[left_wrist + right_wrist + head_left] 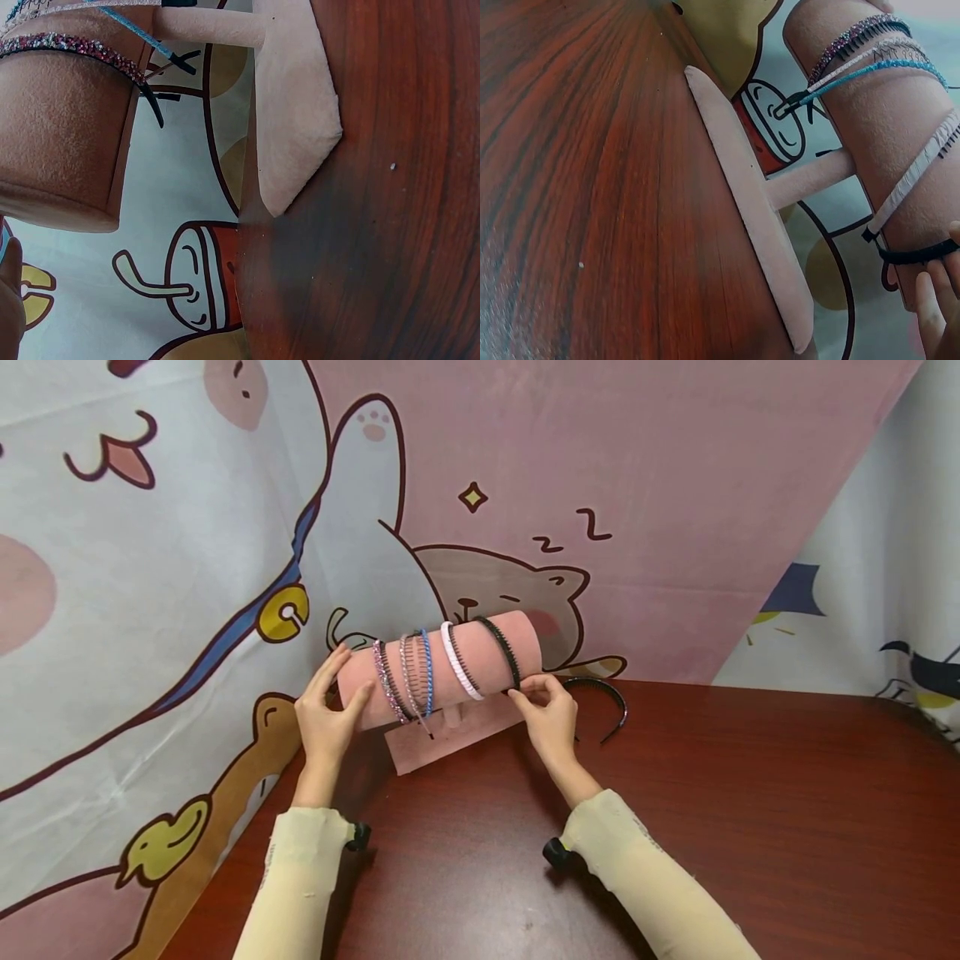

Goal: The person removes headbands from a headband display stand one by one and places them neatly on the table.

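Observation:
In the head view a pink plush headband stand [487, 656] with a tilted roll stands on the table. Around its roll sit a pink glittery headband [387, 681], a pale beaded headband [408, 672], a blue headband [428, 672], a white headband [460, 662] and a black toothed headband [501, 643]. My left hand [326, 714] holds the roll's left end, thumb in front and fingers at the far side. Near the roll's right end, my right hand [549, 714] pinches the black headband's lower end between thumb and fingers.
Another dark headband [618, 702] lies on the brown table [712, 802], behind and right of my right hand. A cartoon-printed cloth [637, 460] hangs right behind the stand and along the left side. The stand's flat base [296, 112] rests on the table.

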{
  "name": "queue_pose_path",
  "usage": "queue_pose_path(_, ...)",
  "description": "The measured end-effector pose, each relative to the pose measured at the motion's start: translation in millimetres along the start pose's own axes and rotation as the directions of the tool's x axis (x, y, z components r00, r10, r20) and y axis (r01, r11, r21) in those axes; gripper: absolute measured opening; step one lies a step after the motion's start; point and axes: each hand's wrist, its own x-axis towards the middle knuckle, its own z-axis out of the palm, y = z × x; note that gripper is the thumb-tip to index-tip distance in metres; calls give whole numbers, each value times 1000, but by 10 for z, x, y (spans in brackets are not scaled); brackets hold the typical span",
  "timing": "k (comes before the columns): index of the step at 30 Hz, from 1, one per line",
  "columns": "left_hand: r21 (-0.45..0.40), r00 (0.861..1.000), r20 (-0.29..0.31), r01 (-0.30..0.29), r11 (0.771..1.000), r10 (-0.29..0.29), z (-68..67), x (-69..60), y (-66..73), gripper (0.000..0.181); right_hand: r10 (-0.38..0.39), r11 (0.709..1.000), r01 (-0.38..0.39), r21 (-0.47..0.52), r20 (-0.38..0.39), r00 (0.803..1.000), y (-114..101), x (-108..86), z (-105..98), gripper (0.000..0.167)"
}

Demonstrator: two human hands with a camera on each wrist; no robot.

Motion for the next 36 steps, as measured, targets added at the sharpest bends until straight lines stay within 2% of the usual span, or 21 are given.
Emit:
queue_pose_path(15, -4, 1000, 0, 5, 1000, -5, -14, 1, -1, 50, -28, 1000, 27, -2, -5, 1000, 25, 80, -107, 16)
queue_pose_path(36, -9, 1000, -1, -2, 1000, 2, -5, -2, 9, 49, -7, 999, 7, -36, 7, 1000, -2, 156, -244, 17)
